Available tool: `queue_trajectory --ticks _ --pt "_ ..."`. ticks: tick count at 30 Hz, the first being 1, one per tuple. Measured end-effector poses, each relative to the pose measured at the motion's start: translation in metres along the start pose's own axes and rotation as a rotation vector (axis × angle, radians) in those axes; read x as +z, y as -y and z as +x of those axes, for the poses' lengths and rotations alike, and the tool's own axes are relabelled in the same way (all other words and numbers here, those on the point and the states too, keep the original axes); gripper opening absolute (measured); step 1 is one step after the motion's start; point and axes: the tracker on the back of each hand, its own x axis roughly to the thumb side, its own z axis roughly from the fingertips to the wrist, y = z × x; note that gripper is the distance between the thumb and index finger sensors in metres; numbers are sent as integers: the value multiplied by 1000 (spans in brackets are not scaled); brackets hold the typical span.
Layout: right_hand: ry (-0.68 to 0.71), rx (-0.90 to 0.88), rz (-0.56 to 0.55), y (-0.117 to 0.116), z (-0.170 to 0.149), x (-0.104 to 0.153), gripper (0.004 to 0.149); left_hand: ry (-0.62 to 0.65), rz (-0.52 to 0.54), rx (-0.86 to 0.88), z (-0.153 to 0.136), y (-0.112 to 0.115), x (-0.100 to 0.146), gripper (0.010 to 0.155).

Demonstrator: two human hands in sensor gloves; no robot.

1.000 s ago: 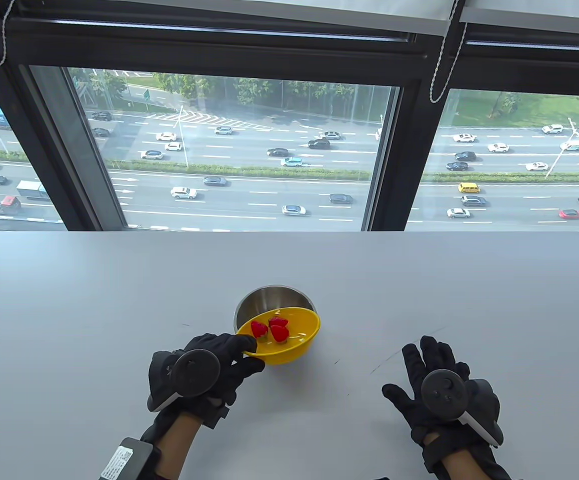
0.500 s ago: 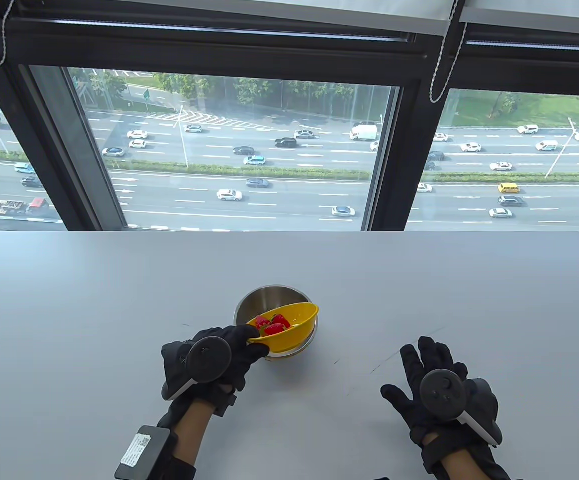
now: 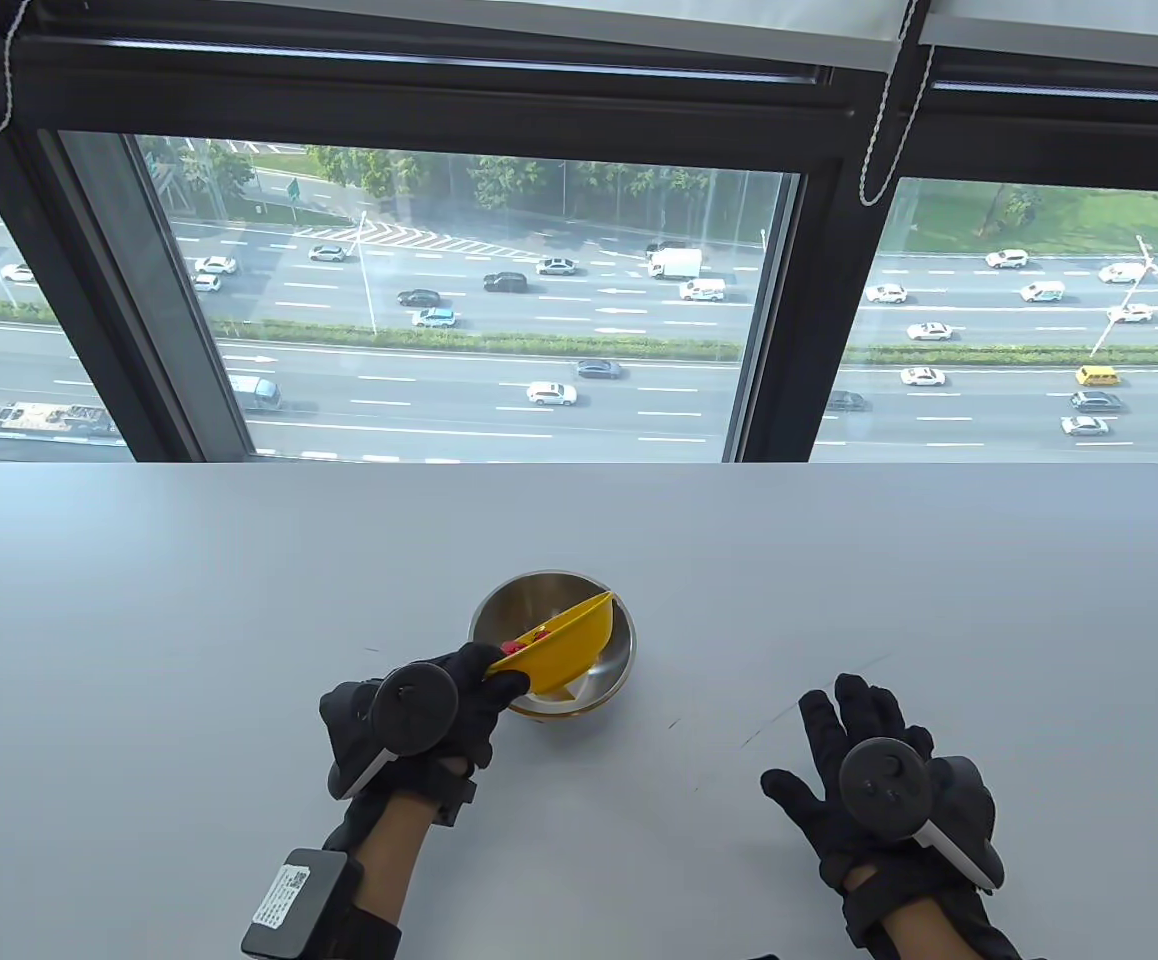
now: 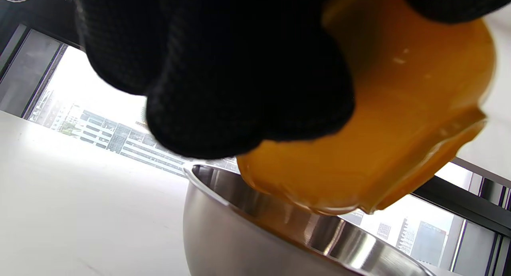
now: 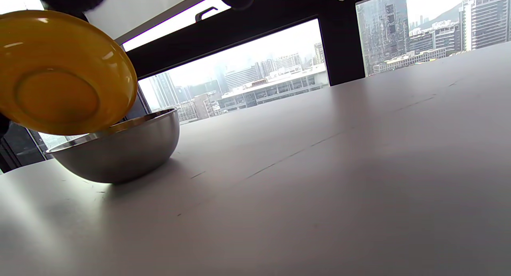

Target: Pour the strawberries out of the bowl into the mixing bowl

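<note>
Left hand (image 3: 409, 715): grips yellow bowl (image 3: 564, 655) by its near rim, tipped steeply over mixing bowl (image 3: 509, 610).
Right hand (image 3: 879, 775): flat, fingers spread, well right of mixing bowl.
Strawberries (image 3: 529, 638): at yellow bowl's lip.
Advice: tilt slowly, lip inside the steel rim.

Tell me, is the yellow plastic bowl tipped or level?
Tipped steeply: the yellow plastic bowl shows its underside in the right wrist view, above the steel mixing bowl.

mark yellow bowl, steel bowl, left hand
yellow bowl (image 3: 569, 650), table view, on its outer wall
steel bowl (image 5: 119, 152), right wrist view, on its outer side
left hand (image 3: 464, 695), table view, on the knuckles by the yellow rim
</note>
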Motion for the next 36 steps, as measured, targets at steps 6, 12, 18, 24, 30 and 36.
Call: queue_trajectory --ticks 6,12,18,24,30,36 --pt "-2 -3 1 0 0 0 85 -53 -27 45 -8 4 -1 62" --pt "-2 -14 11 0 1 0 85 -66 -43 55 -10 6 -1 61" --pt "-2 -33 25 -1 1 -1 85 -125 -54 160 -14 8 -2 60" --pt "-3 -35 27 -1 1 -1 85 -213 -64 291 -22 9 -2 59" --pt "-3 -35 31 -1 1 -1 85 -287 -76 398 -28 11 -1 58" --pt "-3 -35 34 0 1 -1 85 -341 -64 541 -30 11 0 58"
